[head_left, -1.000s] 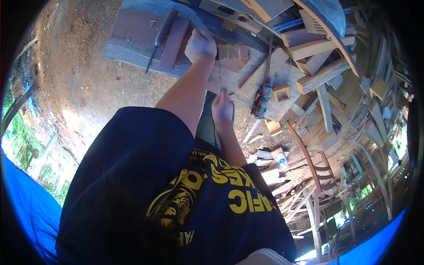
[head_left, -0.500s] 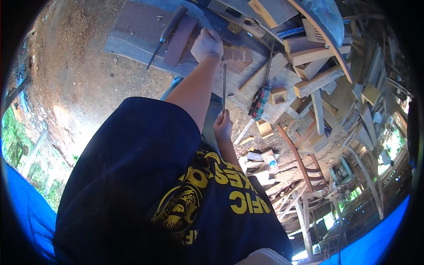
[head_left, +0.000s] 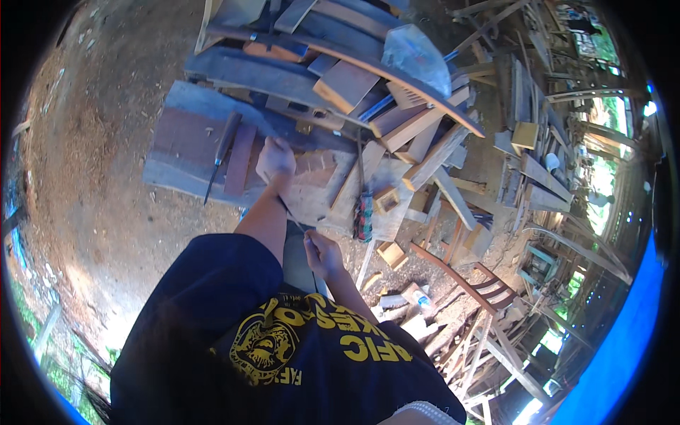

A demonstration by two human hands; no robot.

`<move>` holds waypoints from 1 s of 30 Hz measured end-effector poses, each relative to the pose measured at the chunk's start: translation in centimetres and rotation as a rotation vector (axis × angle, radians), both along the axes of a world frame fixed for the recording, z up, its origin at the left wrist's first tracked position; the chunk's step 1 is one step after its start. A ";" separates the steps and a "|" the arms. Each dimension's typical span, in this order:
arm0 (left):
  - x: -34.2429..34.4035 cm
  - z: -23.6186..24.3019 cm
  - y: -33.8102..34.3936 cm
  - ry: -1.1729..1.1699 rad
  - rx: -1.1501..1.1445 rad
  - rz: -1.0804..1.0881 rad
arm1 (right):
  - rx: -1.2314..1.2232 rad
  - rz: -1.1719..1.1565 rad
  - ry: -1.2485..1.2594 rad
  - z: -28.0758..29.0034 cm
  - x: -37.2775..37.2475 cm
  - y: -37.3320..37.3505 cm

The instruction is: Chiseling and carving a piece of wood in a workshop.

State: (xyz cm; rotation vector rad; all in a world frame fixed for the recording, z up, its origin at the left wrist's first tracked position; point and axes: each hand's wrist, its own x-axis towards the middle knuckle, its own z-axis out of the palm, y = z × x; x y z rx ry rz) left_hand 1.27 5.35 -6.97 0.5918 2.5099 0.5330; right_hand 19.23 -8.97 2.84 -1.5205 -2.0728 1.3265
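My left hand [head_left: 275, 161] is closed in a fist over the wooden workbench [head_left: 185, 95]; what it holds, if anything, is hidden by the fingers. Lower and to the right, my right hand [head_left: 324, 256] is wrapped around a thin dark rod [head_left: 294, 217]. The rod slants up from that hand toward my left wrist; its exact kind cannot be made out. Beside my left hand lies a reddish-brown wood strip [head_left: 240, 161]. Left of the strip rests a long thin tool with a dark handle [head_left: 228, 136], a blue band and a narrow blade.
A long curved wood piece [head_left: 397, 73] crosses a pile of cut wood blocks [head_left: 425, 138] on the right. A tool with a multicoloured wrapped handle [head_left: 363, 216] lies near. A wooden chair frame [head_left: 489, 287] and scraps stand on the littered ground, lower right.
The view has shifted, showing more of the wood pile. The rod in my right hand, upright before, now slants up-left toward my left wrist. My left hand stays by the wood strip.
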 end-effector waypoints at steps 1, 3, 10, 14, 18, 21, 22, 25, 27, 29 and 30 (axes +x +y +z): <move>0.1 -0.2 0.0 0.010 -0.001 -0.003 | 0.061 0.019 0.018 0.2 0.1 0.2; 0.2 -0.4 -0.1 0.023 -0.009 -0.007 | 0.145 0.053 0.014 0.6 0.3 0.7; 0.1 -0.2 0.1 0.023 -0.014 -0.006 | 0.185 0.070 -0.148 2.6 0.1 0.8; 0.2 -0.2 0.0 0.051 0.023 -0.007 | 0.171 -0.014 -0.122 3.1 -1.0 -0.6; 0.2 -0.3 0.1 0.034 -0.009 -0.009 | 0.117 -0.076 -0.066 2.6 -1.7 -1.7; 0.1 -0.2 0.2 0.017 -0.048 -0.004 | 0.070 -0.087 -0.057 2.3 -1.9 -2.2; 0.1 -0.2 0.1 0.017 -0.040 -0.005 | 0.054 -0.089 -0.054 2.2 -2.0 -2.4; 0.1 -0.2 0.2 0.022 -0.035 -0.005 | -0.012 -0.102 -0.050 2.4 -2.6 -3.0; 0.2 -0.2 0.1 0.021 -0.032 -0.004 | -0.043 -0.102 -0.048 2.6 -3.1 -3.6; 0.1 -0.2 0.1 0.012 -0.023 0.000 | -0.049 -0.092 -0.037 2.4 -3.4 -4.1; 0.1 -0.2 0.1 0.007 -0.026 0.006 | -0.035 -0.117 -0.036 2.2 -3.4 -4.4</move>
